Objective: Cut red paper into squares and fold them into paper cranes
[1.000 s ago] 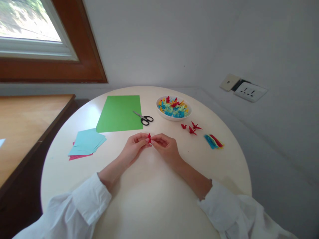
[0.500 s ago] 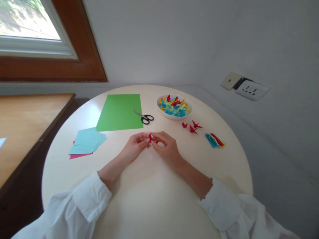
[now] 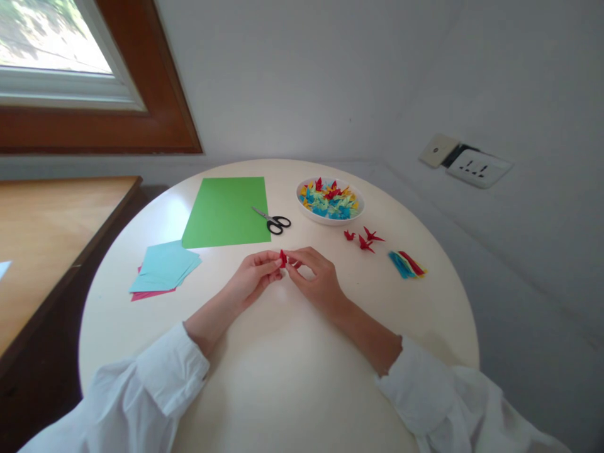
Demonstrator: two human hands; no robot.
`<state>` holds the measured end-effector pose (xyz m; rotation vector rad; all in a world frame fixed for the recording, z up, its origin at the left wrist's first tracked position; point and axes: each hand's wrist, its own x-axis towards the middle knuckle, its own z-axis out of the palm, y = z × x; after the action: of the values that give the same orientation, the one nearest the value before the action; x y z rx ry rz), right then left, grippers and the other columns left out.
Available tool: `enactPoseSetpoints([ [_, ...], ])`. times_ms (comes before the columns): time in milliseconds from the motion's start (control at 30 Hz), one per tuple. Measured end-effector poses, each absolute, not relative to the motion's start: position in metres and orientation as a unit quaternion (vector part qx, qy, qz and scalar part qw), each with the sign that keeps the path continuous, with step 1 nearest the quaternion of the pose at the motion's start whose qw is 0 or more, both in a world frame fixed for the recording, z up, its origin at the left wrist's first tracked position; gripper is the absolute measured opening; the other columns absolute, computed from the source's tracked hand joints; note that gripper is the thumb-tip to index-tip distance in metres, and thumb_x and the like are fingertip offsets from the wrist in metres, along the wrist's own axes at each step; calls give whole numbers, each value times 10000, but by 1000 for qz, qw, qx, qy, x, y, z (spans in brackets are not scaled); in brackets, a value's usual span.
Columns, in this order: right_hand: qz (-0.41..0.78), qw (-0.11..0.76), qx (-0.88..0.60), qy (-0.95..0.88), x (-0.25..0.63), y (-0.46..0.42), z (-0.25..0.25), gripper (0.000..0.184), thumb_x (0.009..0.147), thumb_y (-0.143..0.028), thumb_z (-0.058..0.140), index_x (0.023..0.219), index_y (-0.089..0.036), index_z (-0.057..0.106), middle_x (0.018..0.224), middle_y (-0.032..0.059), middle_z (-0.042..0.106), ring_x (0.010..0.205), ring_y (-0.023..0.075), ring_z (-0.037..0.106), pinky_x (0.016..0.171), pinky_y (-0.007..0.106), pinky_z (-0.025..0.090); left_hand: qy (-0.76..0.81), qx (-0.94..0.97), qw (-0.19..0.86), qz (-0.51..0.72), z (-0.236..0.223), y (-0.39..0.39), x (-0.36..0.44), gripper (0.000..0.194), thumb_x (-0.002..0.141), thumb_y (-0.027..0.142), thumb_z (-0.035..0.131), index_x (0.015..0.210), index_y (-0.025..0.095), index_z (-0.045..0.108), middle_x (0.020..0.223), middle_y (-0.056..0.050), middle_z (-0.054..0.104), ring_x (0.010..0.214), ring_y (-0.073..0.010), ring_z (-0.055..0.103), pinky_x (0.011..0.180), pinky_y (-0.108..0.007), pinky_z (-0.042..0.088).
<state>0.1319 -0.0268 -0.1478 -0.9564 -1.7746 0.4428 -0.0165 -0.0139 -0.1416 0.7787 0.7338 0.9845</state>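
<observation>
A small folded piece of red paper (image 3: pixel 283 258) is pinched between my two hands, above the middle of the table. My left hand (image 3: pixel 257 275) grips it from the left with thumb and fingers. From the other side, the thumb and index finger of my right hand (image 3: pixel 315 277) close on its right edge. Fingertips cover part of the paper, so its full shape is hard to make out. Three red origami cranes (image 3: pixel 366 243) lie beyond my right hand. Scissors with black handles (image 3: pixel 277 224) rest beyond my fingers, their blades on a green sheet (image 3: pixel 226 211).
A white bowl (image 3: pixel 325 220) of colourful paper cranes stands at the back of the round table (image 3: pixel 278 377). Coloured paper strips (image 3: pixel 406 265) lie at the right. Light blue paper squares (image 3: pixel 163 267) overlap pink paper (image 3: pixel 153 294) at the left. Walls border the far side.
The red paper has turned slightly between my fingers and shows a little more of its surface. Both hands have stayed in nearly the same place.
</observation>
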Motion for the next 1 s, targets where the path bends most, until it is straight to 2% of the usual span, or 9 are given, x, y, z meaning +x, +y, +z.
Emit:
enactPoseSetpoints([
  [300,213,512,-403,-729,135,-25,-146,85,773,-167,552,761,-216,620,735,9,625,656,129,569,610,260,488,344,373,754,416,-140,-11,-22,152,577,192,760,683,119,678,647,-21,626,562,-72,521,597,-219,430],
  [633,235,492,-412,-730,134,-26,-145,97,758,-128,519,728,-207,566,724,-1,599,660,124,559,624,252,469,335,386,768,386,-141,-11,-25,169,618,206,757,743,117,686,722,-32,666,670,-104,613,723,-250,511],
  [1000,213,507,-394,-736,134,-26,-148,87,765,-120,547,729,-198,566,712,-2,598,643,117,548,596,245,471,339,384,771,378,-144,-10,-26,245,578,224,801,746,98,675,730,-25,676,675,-105,624,733,-263,514],
])
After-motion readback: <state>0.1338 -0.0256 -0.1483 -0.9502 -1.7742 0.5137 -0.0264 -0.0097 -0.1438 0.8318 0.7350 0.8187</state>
